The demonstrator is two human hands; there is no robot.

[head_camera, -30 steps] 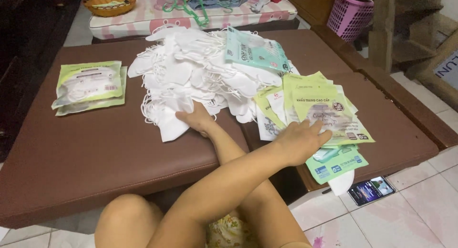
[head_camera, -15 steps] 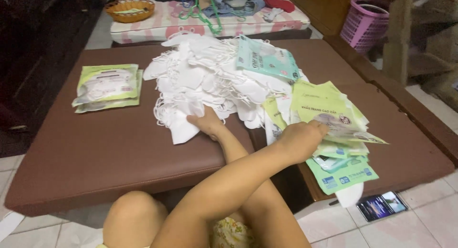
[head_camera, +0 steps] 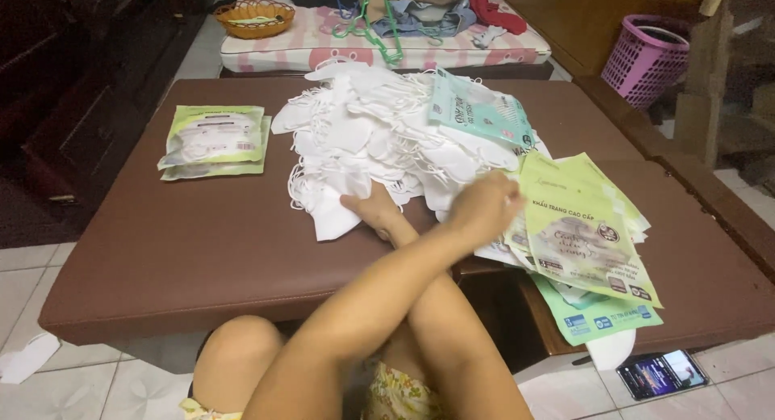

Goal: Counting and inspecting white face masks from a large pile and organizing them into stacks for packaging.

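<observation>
My arms cross over the brown padded table [head_camera: 186, 250]. My right hand [head_camera: 373, 212] lies at the near edge of a big heap of white face masks [head_camera: 379, 137], its fingers tucked at one white mask [head_camera: 333, 220] that sticks out toward me. My left hand [head_camera: 483, 212] reaches over the right arm. Its fingers are closed on the left edge of a green bag [head_camera: 581, 234] on top of a fan of similar bags. Teal bags [head_camera: 480, 109] lie on the heap's far right.
Two filled green bags [head_camera: 214, 141] lie at the table's left. A phone [head_camera: 662, 373] is on the tiled floor at right. A pink basket [head_camera: 646, 56] stands at the far right. A mattress with clothes and a wicker basket [head_camera: 254, 16] lies behind the table.
My left hand has slid left across the green bags to their edge and closed there. My right hand stays at the mask heap. The view has shifted slightly.
</observation>
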